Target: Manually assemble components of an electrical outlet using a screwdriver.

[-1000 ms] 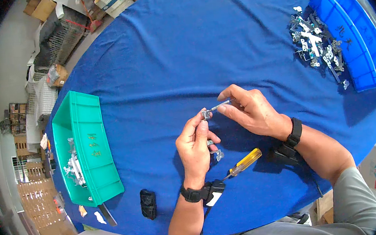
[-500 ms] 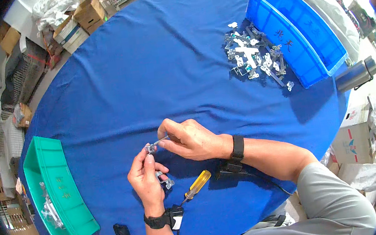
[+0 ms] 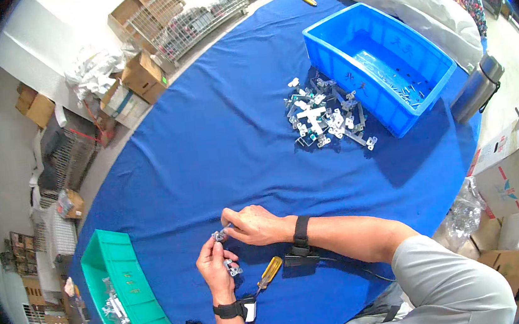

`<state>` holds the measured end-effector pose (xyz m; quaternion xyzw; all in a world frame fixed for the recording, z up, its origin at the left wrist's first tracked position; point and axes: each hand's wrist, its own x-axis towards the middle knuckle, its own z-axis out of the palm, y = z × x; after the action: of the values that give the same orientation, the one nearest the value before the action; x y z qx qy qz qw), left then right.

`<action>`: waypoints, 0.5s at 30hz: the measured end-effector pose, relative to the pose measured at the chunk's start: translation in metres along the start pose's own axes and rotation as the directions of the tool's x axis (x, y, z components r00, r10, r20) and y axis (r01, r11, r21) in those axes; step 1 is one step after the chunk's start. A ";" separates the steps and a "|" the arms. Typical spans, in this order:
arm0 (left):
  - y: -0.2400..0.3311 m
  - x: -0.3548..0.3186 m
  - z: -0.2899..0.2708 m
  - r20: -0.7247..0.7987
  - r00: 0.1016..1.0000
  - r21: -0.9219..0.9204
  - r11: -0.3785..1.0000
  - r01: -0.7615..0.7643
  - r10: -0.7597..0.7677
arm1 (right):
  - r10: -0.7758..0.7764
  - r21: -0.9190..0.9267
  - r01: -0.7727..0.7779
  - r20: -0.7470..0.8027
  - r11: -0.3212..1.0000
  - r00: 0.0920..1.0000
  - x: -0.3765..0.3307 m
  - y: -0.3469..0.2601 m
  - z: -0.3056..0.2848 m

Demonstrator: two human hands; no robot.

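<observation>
Head view: near the table's near edge, left hand [image 3: 216, 273] and right hand [image 3: 255, 224] both pinch a small metal fitting [image 3: 219, 236] between fingertips — raised off the blue cloth [image 3: 207, 142] (a yellow-handled screwdriver [image 3: 270, 271] lies just beside), steadied from both sides.

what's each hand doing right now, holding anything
Left hand: closed on a small metal part, pinched at the fingertips.
Right hand: fingers pinched on the same small metal part from the other side.
</observation>
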<state>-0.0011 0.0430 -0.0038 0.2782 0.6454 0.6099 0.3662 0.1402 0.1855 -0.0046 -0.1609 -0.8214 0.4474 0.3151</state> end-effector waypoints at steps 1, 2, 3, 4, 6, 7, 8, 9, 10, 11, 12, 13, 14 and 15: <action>0.001 0.000 0.001 0.016 1.000 -0.006 1.000 0.003 -0.003 | 0.010 -0.012 -0.010 -0.014 1.000 1.000 -0.001 0.002 0.001; 0.003 0.001 0.003 0.031 0.999 -0.011 1.000 0.006 -0.006 | 0.004 -0.023 -0.004 -0.020 1.000 1.000 -0.002 0.004 0.001; 0.006 -0.001 0.003 0.030 0.999 0.005 1.000 0.013 -0.013 | -0.005 -0.028 0.004 -0.025 1.000 1.000 -0.002 0.005 0.002; 0.006 0.000 0.001 0.037 0.999 0.005 1.000 0.016 -0.017 | -0.014 -0.031 0.013 -0.030 0.999 0.999 -0.001 0.005 0.004; 0.007 -0.003 -0.001 0.042 0.999 0.017 1.000 0.002 -0.003 | 0.015 -0.047 -0.017 -0.028 0.999 0.999 0.001 0.002 0.007; 0.009 -0.003 -0.004 0.045 0.999 0.022 1.000 0.001 -0.002 | 0.028 -0.054 -0.029 -0.025 0.998 0.999 0.003 0.000 0.009; 0.013 -0.004 -0.009 0.045 0.999 0.015 1.000 0.011 -0.011 | 0.033 -0.042 -0.034 -0.022 0.999 0.999 0.005 -0.004 0.012; 0.007 0.001 -0.003 0.061 0.998 0.008 1.000 0.025 -0.025 | 0.058 -0.051 -0.059 -0.030 0.997 0.998 0.001 0.000 0.005; 0.007 0.002 -0.007 0.055 0.998 0.008 0.999 0.032 -0.032 | 0.067 -0.046 -0.068 -0.028 0.997 0.997 0.000 -0.003 0.005; 0.005 0.006 -0.015 0.056 0.998 0.036 0.999 0.035 -0.037 | 0.010 -0.064 -0.018 -0.120 0.998 0.993 0.000 -0.007 0.007; 0.002 0.009 -0.013 0.085 0.995 0.021 0.999 0.048 -0.050 | -0.004 -0.053 -0.003 -0.136 0.999 0.991 -0.002 -0.002 0.005; 0.005 0.008 -0.007 0.097 0.994 0.010 0.999 0.046 -0.047 | -0.004 -0.028 0.001 -0.113 1.000 0.994 -0.001 0.006 0.006; 0.008 0.009 0.000 0.108 0.993 -0.001 0.999 0.043 -0.043 | -0.006 -0.003 0.006 -0.090 1.000 0.996 0.000 0.013 0.005; 0.006 0.008 0.001 0.095 0.995 0.058 0.998 0.030 -0.036 | -0.013 0.005 0.014 -0.104 1.000 0.994 -0.002 0.013 0.006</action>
<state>-0.0055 0.0502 0.0016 0.3067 0.6487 0.5712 0.3986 0.1375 0.1880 -0.0188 -0.1774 -0.8037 0.4385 0.3610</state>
